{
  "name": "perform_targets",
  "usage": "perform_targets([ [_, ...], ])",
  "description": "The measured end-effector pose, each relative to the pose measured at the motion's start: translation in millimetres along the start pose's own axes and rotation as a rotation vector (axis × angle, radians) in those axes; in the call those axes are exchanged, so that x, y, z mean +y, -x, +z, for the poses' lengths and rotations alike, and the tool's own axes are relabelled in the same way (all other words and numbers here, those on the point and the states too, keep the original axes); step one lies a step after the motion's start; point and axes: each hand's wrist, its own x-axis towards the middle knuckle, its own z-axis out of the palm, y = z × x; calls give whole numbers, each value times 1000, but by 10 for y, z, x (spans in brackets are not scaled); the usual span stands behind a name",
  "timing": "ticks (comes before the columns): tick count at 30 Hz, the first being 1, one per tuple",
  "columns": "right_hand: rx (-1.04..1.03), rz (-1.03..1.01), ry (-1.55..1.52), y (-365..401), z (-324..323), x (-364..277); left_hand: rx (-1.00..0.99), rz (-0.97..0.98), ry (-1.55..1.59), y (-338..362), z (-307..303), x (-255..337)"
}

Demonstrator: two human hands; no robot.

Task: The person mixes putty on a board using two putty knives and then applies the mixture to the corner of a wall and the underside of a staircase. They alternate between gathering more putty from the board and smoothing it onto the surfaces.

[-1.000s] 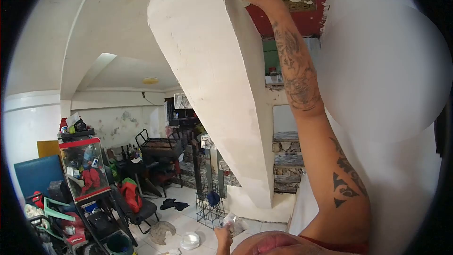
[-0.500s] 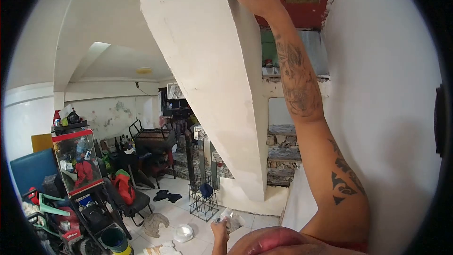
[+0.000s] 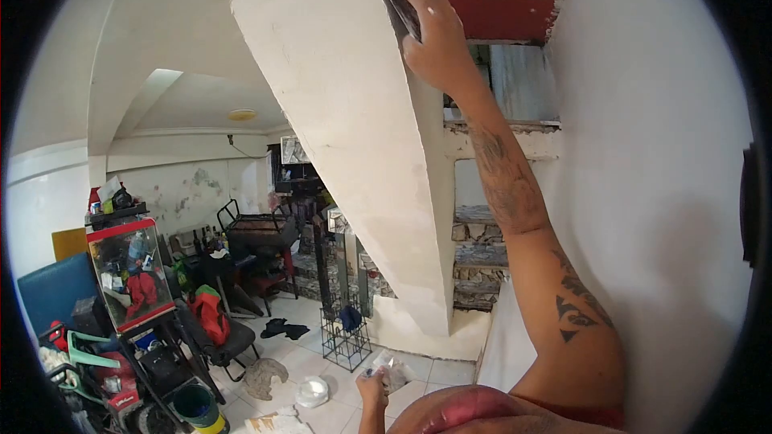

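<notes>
My right hand (image 3: 438, 40) is raised overhead, gripping a dark flat scraper blade (image 3: 400, 6) pressed against the edge of the white slanted underside of a staircase (image 3: 338, 112). My tattooed forearm runs down from it. Low in the view, my left hand (image 3: 373, 390) holds a small crumpled piece of whitish material (image 3: 392, 368) at about waist height.
A red patch of wall (image 3: 498, 8) shows above the scraper. A white wall (image 3: 659, 193) stands close on the right. Stone steps (image 3: 481, 253) lie behind. On the floor to the left are a red-framed glass cabinet (image 3: 129, 273), chairs, a wire rack (image 3: 344, 337), buckets and debris.
My right hand with the scraper has come down along the staircase edge, now fully in view. The view has tilted slightly. My left hand stays low with the crumpled piece.
</notes>
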Motion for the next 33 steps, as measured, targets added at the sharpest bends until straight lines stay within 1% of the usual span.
perform_targets([
  [1,-19,-51,-11,31,-43,27,-21,20,34,-29,-15,-36],
  [3,-56,-157,-38,90,-173,112,4,-15,-2,9,-34,15],
  [6,13,-87,-92,10,-260,242,13,-23,-37,-24,-30,82],
  [9,68,-162,78,-280,-295,259,-17,-30,-60,-47,6,119],
  [10,99,-196,82,-346,-256,336,-28,-36,-63,-66,29,138],
  [13,167,-165,79,-361,-255,456,-35,11,65,-130,61,135],
  [14,90,-121,-111,-443,-290,319,-73,32,92,-101,56,210],
  [17,59,-115,-147,-605,-149,381,-43,18,-6,-156,46,262],
  [19,55,-136,-111,-743,-25,477,-69,32,-118,-196,47,264],
  [20,52,-149,-94,-817,28,533,-52,18,-72,-137,111,305],
  [23,-36,-194,-72,-987,123,623,-39,-16,-80,-2,215,450],
  [24,-11,-166,-13,-963,167,642,-57,-12,-97,-22,208,415],
  [26,29,-103,101,-790,226,469,-63,-11,-52,-89,194,252],
  [28,57,-142,86,-618,256,480,-40,-8,67,-200,198,48],
  [29,76,-162,78,-550,243,454,-32,-19,43,-160,196,89],
  [31,39,-202,60,-393,158,331,-9,-37,0,-87,182,187],
  [32,21,-225,49,-320,120,255,-11,-22,42,-112,178,137],
  [33,9,-199,40,-244,105,203,-14,-9,83,-159,176,45],
])
